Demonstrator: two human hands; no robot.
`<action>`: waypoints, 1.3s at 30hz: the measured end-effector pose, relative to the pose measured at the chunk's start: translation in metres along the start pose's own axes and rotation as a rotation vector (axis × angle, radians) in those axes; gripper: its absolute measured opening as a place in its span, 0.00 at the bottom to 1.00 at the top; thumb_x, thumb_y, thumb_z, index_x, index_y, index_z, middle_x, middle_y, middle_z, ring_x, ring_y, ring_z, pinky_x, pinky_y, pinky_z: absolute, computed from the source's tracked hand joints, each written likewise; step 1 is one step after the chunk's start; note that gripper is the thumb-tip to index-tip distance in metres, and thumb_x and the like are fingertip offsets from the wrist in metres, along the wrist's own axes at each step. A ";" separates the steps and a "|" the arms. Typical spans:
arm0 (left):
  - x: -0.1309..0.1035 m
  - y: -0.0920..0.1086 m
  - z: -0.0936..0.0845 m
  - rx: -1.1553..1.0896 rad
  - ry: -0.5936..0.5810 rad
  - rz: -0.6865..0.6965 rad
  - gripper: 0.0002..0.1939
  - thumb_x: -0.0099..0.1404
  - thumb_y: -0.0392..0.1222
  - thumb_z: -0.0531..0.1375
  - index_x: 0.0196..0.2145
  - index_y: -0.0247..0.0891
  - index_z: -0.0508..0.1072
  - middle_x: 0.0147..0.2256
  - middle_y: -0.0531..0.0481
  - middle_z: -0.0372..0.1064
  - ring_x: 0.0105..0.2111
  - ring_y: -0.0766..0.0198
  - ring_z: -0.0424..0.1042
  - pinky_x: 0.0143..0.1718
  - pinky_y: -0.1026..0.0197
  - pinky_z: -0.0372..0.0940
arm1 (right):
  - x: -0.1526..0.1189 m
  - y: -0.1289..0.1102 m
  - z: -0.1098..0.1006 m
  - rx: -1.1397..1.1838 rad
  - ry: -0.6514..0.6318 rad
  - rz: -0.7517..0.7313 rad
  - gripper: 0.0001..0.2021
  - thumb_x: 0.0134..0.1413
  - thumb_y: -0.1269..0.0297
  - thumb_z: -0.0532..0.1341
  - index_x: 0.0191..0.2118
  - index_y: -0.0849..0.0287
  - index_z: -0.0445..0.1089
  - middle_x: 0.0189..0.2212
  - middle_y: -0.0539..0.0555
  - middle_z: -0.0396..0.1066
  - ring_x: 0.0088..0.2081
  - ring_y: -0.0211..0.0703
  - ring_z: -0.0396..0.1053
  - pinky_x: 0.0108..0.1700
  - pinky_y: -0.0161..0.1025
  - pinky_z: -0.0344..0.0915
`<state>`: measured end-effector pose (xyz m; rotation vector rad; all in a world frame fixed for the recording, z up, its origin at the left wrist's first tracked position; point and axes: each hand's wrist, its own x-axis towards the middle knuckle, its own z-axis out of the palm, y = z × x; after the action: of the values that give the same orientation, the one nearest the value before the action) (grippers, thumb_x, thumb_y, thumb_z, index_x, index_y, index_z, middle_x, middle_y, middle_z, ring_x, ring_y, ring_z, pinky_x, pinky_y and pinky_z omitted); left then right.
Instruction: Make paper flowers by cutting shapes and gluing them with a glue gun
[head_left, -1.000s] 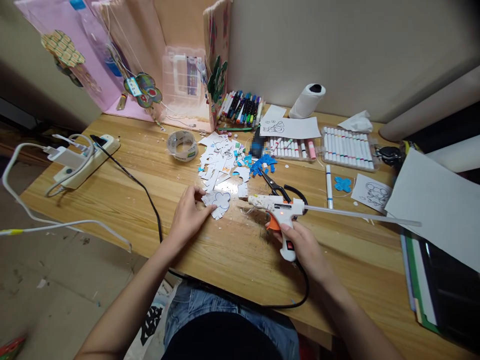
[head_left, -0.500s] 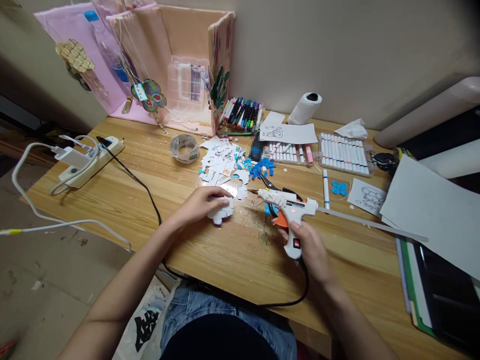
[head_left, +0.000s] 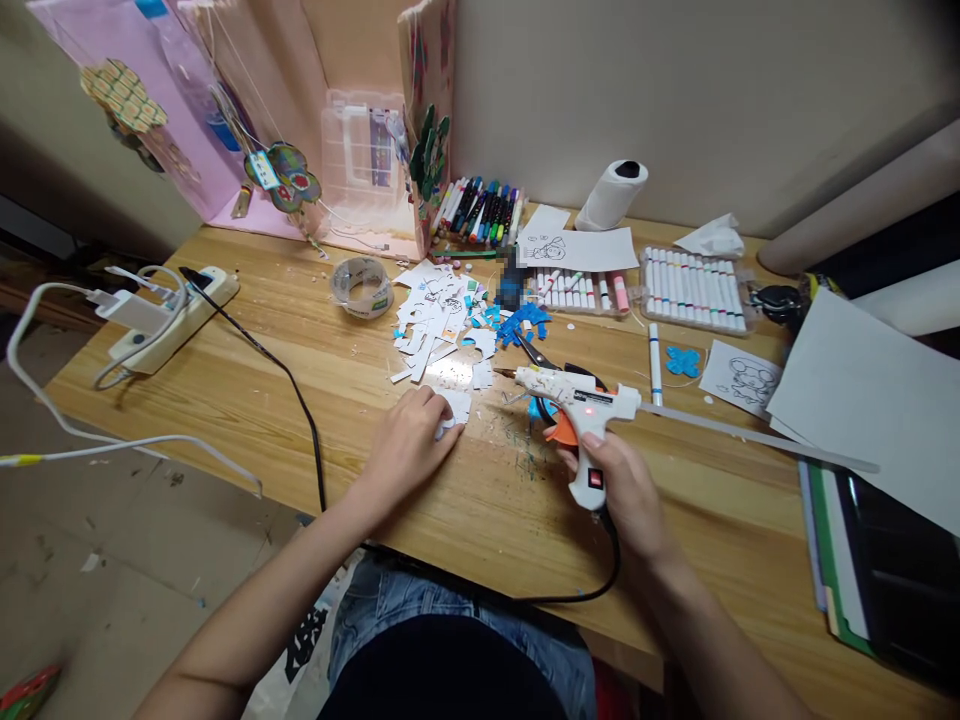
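My left hand (head_left: 411, 440) is closed around a small white paper cutout (head_left: 454, 408) low over the table; the fingers hide part of it. In my right hand (head_left: 626, 485) is a white glue gun (head_left: 585, 400) with an orange trigger. Its nozzle points left, and a long glue stick (head_left: 757, 437) sticks out of its back. Behind the nozzle lie black scissors (head_left: 534, 352) and blue scraps (head_left: 523, 324). A heap of white paper scraps (head_left: 431, 315) lies beyond my left hand.
A tape roll (head_left: 362, 288) and a power strip (head_left: 176, 320) sit on the left. Marker sets (head_left: 694, 290), a blue flower cutout (head_left: 683, 361) and paper sheets (head_left: 870, 400) lie to the right. A pink box (head_left: 285, 90) stands behind. The gun's black cord loops at the front edge.
My left hand has turned and moved slightly down and left, its fingers now covering more of the white cutout. The glue gun stays nearly in place. The view has shifted slightly.
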<state>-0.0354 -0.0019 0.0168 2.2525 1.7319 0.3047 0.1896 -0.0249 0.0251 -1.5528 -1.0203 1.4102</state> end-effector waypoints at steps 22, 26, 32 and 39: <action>-0.037 -0.021 -0.023 -0.475 0.187 -0.037 0.11 0.67 0.41 0.49 0.35 0.40 0.71 0.37 0.47 0.69 0.40 0.61 0.68 0.43 0.59 0.62 | 0.006 -0.016 0.060 -0.194 -0.475 -0.256 0.16 0.56 0.54 0.54 0.46 0.59 0.63 0.37 0.54 0.68 0.36 0.41 0.66 0.36 0.35 0.65; -0.059 -0.029 -0.036 -0.543 0.380 -0.172 0.11 0.67 0.40 0.49 0.40 0.41 0.69 0.40 0.47 0.68 0.43 0.61 0.67 0.46 0.58 0.62 | 0.027 -0.041 0.126 -0.252 -0.560 -0.408 0.14 0.57 0.55 0.54 0.44 0.59 0.64 0.37 0.53 0.68 0.38 0.41 0.65 0.40 0.36 0.64; -0.071 -0.052 -0.046 -0.461 0.594 -0.400 0.15 0.65 0.41 0.52 0.49 0.38 0.63 0.49 0.42 0.62 0.49 0.57 0.63 0.49 0.53 0.61 | 0.058 -0.057 0.233 -0.273 -0.553 -0.623 0.12 0.54 0.56 0.55 0.36 0.60 0.65 0.30 0.51 0.66 0.33 0.41 0.63 0.37 0.37 0.62; -0.080 -0.062 -0.054 -0.585 0.535 -0.267 0.10 0.67 0.41 0.50 0.38 0.39 0.70 0.37 0.48 0.69 0.40 0.63 0.68 0.43 0.60 0.63 | 0.047 -0.049 0.182 -0.270 -0.345 -0.645 0.14 0.55 0.59 0.53 0.43 0.61 0.65 0.36 0.54 0.70 0.36 0.43 0.66 0.40 0.39 0.62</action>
<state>-0.1303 -0.0594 0.0463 1.5788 1.8260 1.2557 0.0081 0.0428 0.0406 -1.0105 -1.7880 1.1191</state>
